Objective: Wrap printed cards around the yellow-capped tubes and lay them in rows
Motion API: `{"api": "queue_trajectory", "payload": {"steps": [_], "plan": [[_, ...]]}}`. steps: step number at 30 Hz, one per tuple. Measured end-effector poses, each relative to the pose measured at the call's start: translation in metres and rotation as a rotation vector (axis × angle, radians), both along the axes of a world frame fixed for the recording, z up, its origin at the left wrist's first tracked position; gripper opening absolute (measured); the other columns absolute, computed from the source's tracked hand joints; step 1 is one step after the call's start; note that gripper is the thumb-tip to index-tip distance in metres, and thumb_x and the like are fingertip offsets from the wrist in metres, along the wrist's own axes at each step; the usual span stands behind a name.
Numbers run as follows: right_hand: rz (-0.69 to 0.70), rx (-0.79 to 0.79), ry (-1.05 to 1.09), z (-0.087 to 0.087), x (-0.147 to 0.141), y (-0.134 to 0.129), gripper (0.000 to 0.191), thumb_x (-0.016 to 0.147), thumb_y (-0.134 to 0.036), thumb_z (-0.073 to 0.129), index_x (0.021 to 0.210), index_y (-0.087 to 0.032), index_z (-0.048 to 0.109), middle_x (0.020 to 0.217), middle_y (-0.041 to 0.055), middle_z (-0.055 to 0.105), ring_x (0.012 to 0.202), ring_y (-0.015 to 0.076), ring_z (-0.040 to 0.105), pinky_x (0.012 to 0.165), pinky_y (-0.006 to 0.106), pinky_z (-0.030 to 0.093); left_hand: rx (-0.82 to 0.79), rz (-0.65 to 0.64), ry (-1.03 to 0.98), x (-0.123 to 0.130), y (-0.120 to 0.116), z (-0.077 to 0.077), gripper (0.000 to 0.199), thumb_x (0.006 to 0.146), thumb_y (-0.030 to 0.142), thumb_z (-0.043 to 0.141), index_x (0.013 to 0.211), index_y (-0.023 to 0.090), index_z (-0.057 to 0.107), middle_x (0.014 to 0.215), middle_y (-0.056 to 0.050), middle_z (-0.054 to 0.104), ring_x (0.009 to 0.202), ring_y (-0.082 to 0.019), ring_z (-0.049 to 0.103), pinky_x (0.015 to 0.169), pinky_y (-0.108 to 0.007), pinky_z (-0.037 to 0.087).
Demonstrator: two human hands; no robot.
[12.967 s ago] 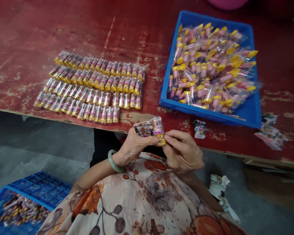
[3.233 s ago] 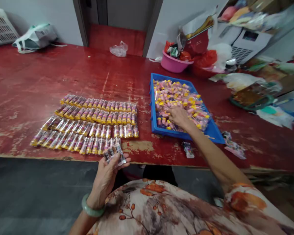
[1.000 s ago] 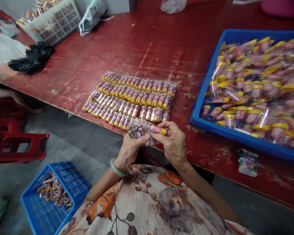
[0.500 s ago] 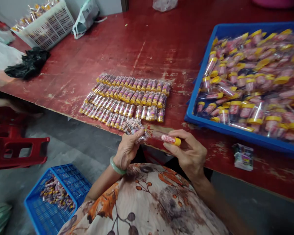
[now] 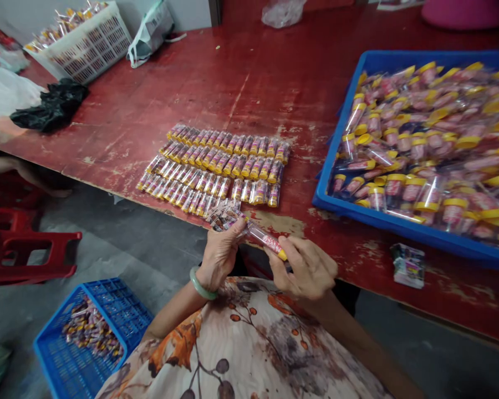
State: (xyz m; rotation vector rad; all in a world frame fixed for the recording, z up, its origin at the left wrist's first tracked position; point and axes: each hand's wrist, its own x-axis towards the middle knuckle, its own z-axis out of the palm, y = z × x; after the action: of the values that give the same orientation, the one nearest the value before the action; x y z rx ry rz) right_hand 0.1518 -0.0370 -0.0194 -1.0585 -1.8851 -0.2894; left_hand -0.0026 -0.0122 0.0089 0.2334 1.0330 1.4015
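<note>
My left hand (image 5: 221, 250), with a pale green bangle (image 5: 202, 284) on its wrist, is closed on a bunch of small printed wrappers (image 5: 223, 216). My right hand (image 5: 303, 266) grips the yellow-capped end of a clear tube (image 5: 264, 237) with a pink label. The tube's far end meets the wrappers at my left thumb; whether it has gone into one I cannot tell. Just beyond my hands, several rows of wrapped yellow-ended tubes (image 5: 220, 160) lie side by side on the red table (image 5: 158, 94).
A blue tray (image 5: 336, 200) full of yellow-capped tubes stands at the right, with a small stack of printed wrappers (image 5: 408, 266) before it. On the floor at left are a blue basket (image 5: 125, 305) and a red stool (image 5: 45, 244). A white basket (image 5: 95, 50) sits at the back left.
My right hand has moved left and turned, bringing the tube's far end against the wrappers in my left hand. My left hand has stayed nearly in place.
</note>
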Motion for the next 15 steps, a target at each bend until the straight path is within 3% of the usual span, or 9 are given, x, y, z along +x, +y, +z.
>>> {"api": "queue_trajectory", "payload": {"steps": [4,9,15], "plan": [[0.016,0.024,-0.02,-0.002,-0.005,-0.004,0.034,0.077,-0.022,0.072,0.109,-0.022,0.059,0.081,0.0065,0.069,0.065,0.018,0.064,0.059,0.031,0.054,0.051,-0.006,0.044,-0.001,-0.003,-0.002,0.039,0.056,0.022,0.088,0.09,0.015,0.07,0.085,-0.001,0.074,0.075,-0.015,0.069,0.075,-0.03,0.054],[0.053,-0.081,0.089,-0.005,-0.011,-0.004,0.04,0.079,-0.021,0.07,0.116,-0.021,0.057,0.08,0.0058,0.069,0.066,0.018,0.064,0.06,0.03,0.052,0.035,-0.031,0.069,-0.007,-0.005,-0.006,0.038,0.056,0.023,0.088,0.089,0.015,0.069,0.083,-0.001,0.073,0.071,-0.014,0.067,0.072,-0.029,0.054],[0.02,-0.005,0.018,-0.012,-0.02,-0.002,0.047,0.076,-0.022,0.075,0.12,-0.016,0.057,0.077,0.0072,0.068,0.062,0.0182,0.063,0.057,0.03,0.052,0.064,-0.122,0.047,-0.008,-0.01,-0.009,0.035,0.058,0.023,0.087,0.087,0.014,0.07,0.085,-0.002,0.073,0.072,-0.014,0.067,0.071,-0.028,0.055]]}}
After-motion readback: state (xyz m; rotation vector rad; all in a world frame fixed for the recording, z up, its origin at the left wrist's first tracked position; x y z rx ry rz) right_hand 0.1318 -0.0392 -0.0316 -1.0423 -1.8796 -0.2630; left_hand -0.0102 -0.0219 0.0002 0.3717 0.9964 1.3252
